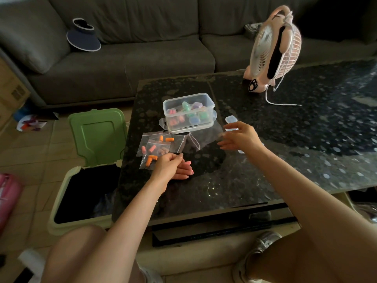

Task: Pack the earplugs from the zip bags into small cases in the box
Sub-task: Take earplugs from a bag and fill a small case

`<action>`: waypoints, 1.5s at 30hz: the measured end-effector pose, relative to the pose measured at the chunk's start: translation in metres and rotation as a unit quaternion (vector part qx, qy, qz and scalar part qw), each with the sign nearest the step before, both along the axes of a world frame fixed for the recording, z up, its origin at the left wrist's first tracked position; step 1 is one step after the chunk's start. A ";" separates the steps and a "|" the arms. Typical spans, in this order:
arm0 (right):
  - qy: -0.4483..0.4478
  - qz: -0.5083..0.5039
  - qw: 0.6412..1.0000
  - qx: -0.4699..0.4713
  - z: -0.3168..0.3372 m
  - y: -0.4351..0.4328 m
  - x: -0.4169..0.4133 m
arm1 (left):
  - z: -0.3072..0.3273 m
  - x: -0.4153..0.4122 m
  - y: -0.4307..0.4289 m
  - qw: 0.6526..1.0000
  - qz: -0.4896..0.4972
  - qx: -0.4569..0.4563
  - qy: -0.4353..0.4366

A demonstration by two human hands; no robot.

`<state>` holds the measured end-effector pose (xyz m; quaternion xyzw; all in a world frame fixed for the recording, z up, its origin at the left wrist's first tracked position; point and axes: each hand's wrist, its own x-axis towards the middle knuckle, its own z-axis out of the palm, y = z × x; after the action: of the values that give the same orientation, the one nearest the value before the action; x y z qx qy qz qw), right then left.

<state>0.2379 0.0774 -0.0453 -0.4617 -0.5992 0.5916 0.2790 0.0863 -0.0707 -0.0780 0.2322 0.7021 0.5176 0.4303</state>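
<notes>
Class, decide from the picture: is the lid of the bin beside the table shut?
No, the green lid stands raised, leaving the bin open with its dark inside showing.

A home living room: a grey sofa (130,56) behind a dark stone-topped desk (265,160), a pink fan (273,52), and a tiled floor (40,152).

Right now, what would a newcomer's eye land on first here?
A clear plastic box of pastel small cases sits centre of the dark speckled table, small zip bags of orange earplugs just in front, beside the left hand. A pink round desk fan stands far right.
</notes>
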 end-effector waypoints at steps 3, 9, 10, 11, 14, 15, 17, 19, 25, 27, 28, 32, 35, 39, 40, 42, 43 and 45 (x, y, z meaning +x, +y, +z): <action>-0.128 -0.012 0.984 0.123 -0.005 0.007 0.004 | 0.001 0.001 0.000 0.998 -0.018 -0.007 0.061; -0.471 0.091 0.817 0.319 -0.017 0.021 0.024 | 0.003 0.004 0.000 0.987 -0.038 0.012 0.155; -0.480 0.099 0.812 0.317 -0.019 0.022 0.025 | 0.003 0.004 0.000 0.987 -0.038 0.015 0.153; -0.478 0.101 0.813 0.317 -0.021 0.023 0.026 | 0.004 0.004 -0.001 0.988 -0.037 0.018 0.151; -0.451 0.081 0.827 0.325 -0.021 0.023 0.025 | 0.003 0.004 -0.001 0.986 -0.038 0.028 0.162; -0.438 0.073 0.834 0.327 -0.018 0.022 0.023 | 0.003 0.004 0.000 0.983 -0.037 0.039 0.176; -0.378 0.077 0.873 0.298 -0.009 0.015 0.016 | 0.002 0.004 0.000 0.974 -0.028 0.086 0.207; -0.258 0.119 0.940 0.190 0.002 0.002 0.007 | 0.002 0.005 0.002 0.956 -0.034 0.132 0.261; -0.023 0.246 0.968 -0.038 0.014 -0.036 -0.010 | 0.005 0.012 0.000 0.899 -0.101 0.195 0.378; -0.030 0.258 0.965 -0.039 0.015 -0.037 -0.013 | 0.006 0.013 -0.001 0.896 -0.089 0.204 0.385; -0.032 0.260 0.964 -0.043 0.014 -0.037 -0.014 | 0.007 0.012 -0.002 0.895 -0.086 0.205 0.387; -0.018 0.272 0.960 -0.057 0.011 -0.037 -0.018 | 0.008 0.010 -0.005 0.891 -0.090 0.195 0.400; -0.012 0.281 0.958 -0.057 0.010 -0.039 -0.024 | 0.009 0.009 -0.008 0.894 -0.086 0.175 0.404; -0.010 0.302 0.951 -0.064 0.008 -0.042 -0.030 | 0.017 0.010 -0.016 0.896 -0.066 0.155 0.412; -0.009 0.306 0.950 -0.065 0.007 -0.043 -0.031 | 0.018 0.011 -0.017 0.892 -0.061 0.148 0.423; -0.012 0.309 0.949 -0.066 0.006 -0.045 -0.033 | 0.018 0.010 -0.020 0.889 -0.058 0.138 0.433; -0.014 0.310 0.948 -0.067 0.006 -0.046 -0.034 | 0.017 0.008 -0.020 0.888 -0.060 0.134 0.435; -0.019 0.314 0.947 -0.064 0.004 -0.047 -0.036 | 0.014 0.005 -0.020 0.889 -0.067 0.125 0.436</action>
<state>0.2020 0.0303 -0.0408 -0.2785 -0.6794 0.6778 0.0378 0.0915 -0.0906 -0.0637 0.5327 0.7317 0.4173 0.0819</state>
